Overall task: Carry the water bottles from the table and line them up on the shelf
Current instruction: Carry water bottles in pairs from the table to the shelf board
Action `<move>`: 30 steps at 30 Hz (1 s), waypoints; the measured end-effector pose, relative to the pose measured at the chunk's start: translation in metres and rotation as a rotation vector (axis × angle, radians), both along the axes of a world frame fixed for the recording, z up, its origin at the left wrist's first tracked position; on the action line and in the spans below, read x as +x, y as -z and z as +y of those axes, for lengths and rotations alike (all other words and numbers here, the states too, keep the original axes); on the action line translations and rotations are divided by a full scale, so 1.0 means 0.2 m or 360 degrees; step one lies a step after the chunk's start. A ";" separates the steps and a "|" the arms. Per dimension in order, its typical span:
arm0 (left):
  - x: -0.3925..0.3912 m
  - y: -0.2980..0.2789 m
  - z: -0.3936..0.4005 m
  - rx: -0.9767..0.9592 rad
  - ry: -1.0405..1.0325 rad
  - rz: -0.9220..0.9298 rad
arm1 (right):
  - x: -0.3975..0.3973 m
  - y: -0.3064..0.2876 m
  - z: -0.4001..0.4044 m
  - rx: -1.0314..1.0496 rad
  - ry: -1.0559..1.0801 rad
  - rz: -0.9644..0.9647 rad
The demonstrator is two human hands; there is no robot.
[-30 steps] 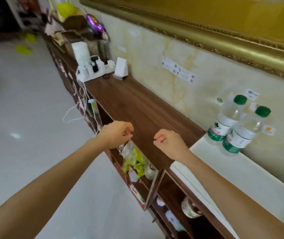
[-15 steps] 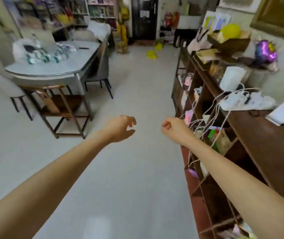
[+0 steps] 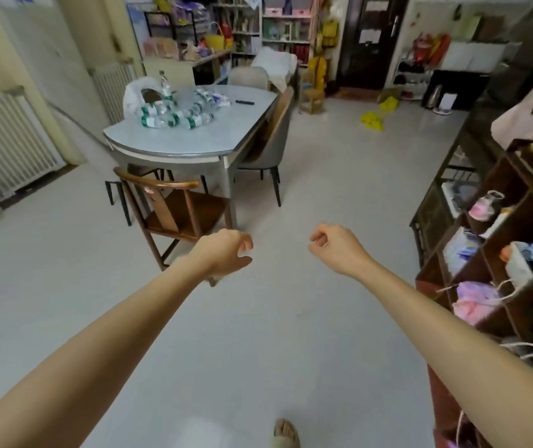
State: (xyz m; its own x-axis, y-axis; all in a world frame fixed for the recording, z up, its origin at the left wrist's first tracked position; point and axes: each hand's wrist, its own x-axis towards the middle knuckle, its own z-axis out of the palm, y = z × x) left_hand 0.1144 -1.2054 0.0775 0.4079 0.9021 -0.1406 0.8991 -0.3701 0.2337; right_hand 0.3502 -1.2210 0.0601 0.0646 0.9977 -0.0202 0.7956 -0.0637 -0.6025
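Observation:
Several clear water bottles [image 3: 174, 115] with green labels lie in a heap on the pale grey table [image 3: 194, 142] across the room, and one stands upright behind them. My left hand [image 3: 226, 252] and my right hand [image 3: 336, 248] hang in front of me over the floor, fingers loosely curled, holding nothing. The dark wooden shelf [image 3: 498, 227] runs along the right edge; its top is mostly out of frame.
A wooden chair [image 3: 174, 211] stands at the table's near side, and a grey chair [image 3: 271, 147] at its right. Radiators [image 3: 6, 143] line the left wall. The shelf's cubbies hold bags and packets. White floor [image 3: 258, 334] stretches between me and the table. My foot [image 3: 286, 433] shows at the bottom.
The view has swung left, away from the shelf top with its two bottles, toward the table, which now looks nearer. Both hands stay empty in front of me.

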 end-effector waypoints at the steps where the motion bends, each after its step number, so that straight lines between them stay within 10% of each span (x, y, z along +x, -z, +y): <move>1: -0.02 0.01 0.13 0.0003 -0.0049 -0.0037 | -0.01 0.00 0.16 0.0006 -0.0023 0.0004; 14: -0.65 -0.05 1.43 -0.0011 -0.0543 -0.0132 | -0.60 -0.04 1.82 -0.0044 -0.0548 -0.0055; 30: -0.92 0.09 3.37 -0.0146 -0.0347 -0.0054 | -0.81 0.07 3.44 -0.0226 -0.0254 0.0046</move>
State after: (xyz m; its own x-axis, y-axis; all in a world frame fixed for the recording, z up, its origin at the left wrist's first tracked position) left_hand -0.0699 -0.5308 0.0598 0.2108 0.9534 -0.2159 0.9465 -0.1439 0.2889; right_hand 0.1875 -0.5320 0.0459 -0.0965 0.9822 -0.1609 0.7850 -0.0243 -0.6191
